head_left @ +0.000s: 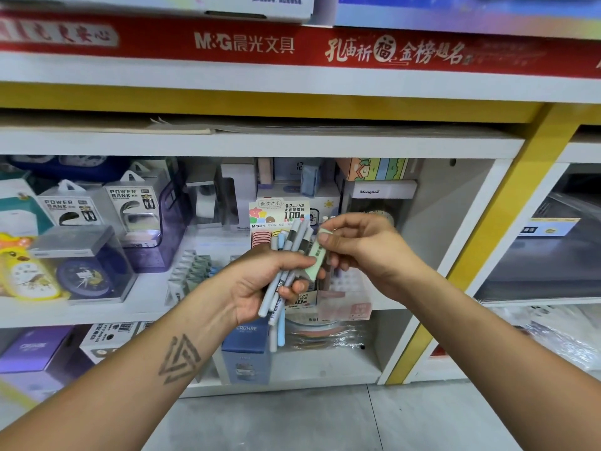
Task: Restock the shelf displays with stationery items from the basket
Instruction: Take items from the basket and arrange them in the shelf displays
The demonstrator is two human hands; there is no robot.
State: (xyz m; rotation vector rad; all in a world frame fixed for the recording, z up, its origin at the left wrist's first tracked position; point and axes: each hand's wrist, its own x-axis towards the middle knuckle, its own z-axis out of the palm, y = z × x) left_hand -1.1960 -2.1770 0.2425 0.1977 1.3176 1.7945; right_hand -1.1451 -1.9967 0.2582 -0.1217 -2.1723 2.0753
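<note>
A bundle of pens in pale blue, grey and white is gripped in the left hand, fingers curled round the barrels, the tips pointing toward 1 o'clock and the tails toward 6 o'clock. A small pale green eraser is pinched at its upper end between thumb and forefinger of the right hand, its lower end touching the left thumb. Both hands are held in front of the middle shelf, near the frame's centre. At 12 o'clock a red banner is printed "M&G" followed by Chinese characters. Just behind the pens a display card reads "0.7", "HB" and "100", with the M&G mark at its lower edge. At 9 o'clock two boxed packs are marked "POWER BANK"; beside them a clear case holds a blue clock, and a yellow duck-shaped clock lies at the far left edge. At 1 o'clock a white box bears the name "Henghua". At 6 o'clock, on the lower shelf, a blue box is labelled "CRUHRE". Bare shelf surface is seen at 3 o'clock of the hands, bounded by a white upright and a yellow post. Grey floor is seen beneath the forearms.
</note>
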